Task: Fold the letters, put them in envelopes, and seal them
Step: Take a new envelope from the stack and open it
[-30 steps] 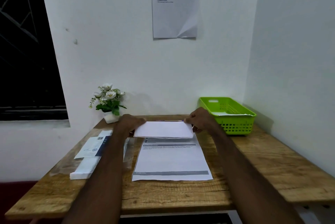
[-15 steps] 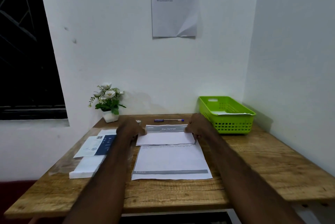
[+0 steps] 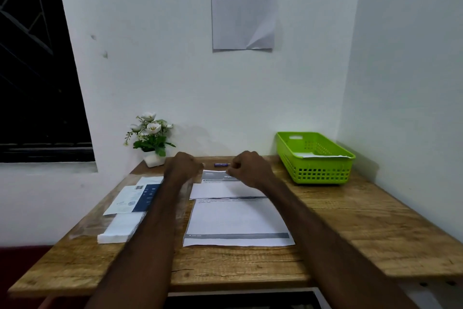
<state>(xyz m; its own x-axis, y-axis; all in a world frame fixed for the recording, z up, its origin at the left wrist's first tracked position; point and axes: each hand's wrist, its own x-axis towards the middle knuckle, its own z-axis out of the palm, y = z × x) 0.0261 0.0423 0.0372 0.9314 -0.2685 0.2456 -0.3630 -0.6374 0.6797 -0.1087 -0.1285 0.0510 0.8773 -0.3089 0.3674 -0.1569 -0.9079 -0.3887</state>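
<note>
Two bare forearms entered from about 6 o'clock, with no sleeve, watch, bracelet or ring showing anywhere along them. The left hand (image 3: 182, 167) lay toward 11 o'clock and the right hand (image 3: 250, 168) toward 1 o'clock; both were ungloved and slightly motion-blurred.

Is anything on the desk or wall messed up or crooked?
Yes, one thing: the paper notice on the wall has its bottom right corner creased and curling away. On the table, the letter lies straight, and the green basket sits upright.
</note>
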